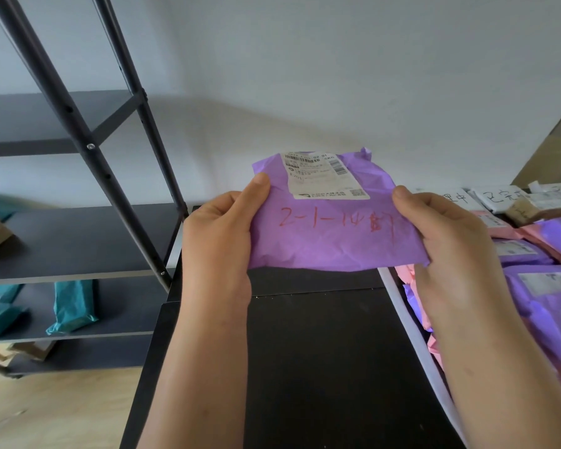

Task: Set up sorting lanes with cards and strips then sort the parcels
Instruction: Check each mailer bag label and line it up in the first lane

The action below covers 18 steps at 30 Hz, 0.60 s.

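I hold a purple parcel [331,228] up above the black table [321,367], its white shipping label and red handwriting facing me. My left hand [221,234] grips its left edge, thumb on the front. My right hand [441,234] grips its right edge the same way. A white strip [412,332] runs along the table to the right of my arms. Beyond it lie several purple and pink parcels [538,286]. White cards with handwritten characters [496,197] stand at the far right back.
A dark metal shelf rack [78,234] stands at the left, with teal parcels [72,306] on its lower shelf and brown packages at the far left. A white wall is behind the table. Wooden floor shows at the bottom left.
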Tool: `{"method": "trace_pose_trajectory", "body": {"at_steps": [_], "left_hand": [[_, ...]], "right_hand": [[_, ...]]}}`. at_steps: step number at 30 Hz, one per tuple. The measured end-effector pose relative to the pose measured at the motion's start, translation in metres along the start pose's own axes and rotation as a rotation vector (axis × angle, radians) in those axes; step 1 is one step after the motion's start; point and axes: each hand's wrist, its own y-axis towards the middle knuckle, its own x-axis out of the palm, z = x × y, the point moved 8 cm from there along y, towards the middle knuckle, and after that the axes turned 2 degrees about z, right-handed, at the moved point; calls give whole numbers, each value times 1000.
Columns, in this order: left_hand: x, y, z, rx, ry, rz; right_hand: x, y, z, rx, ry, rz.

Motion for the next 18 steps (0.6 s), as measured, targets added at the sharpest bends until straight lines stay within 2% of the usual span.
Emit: {"method": "trace_pose_trajectory", "body": {"at_steps": [3, 11, 18], "left_hand": [[1, -1, 3, 27, 66, -29], [17, -6, 5, 112, 269, -183], [23, -7, 0, 72, 281, -276]], "right_hand": [[2, 2, 1, 9, -4, -25], [-10, 15, -2, -90, -317, 2], [-13, 14, -6, -181, -318, 46]]}}
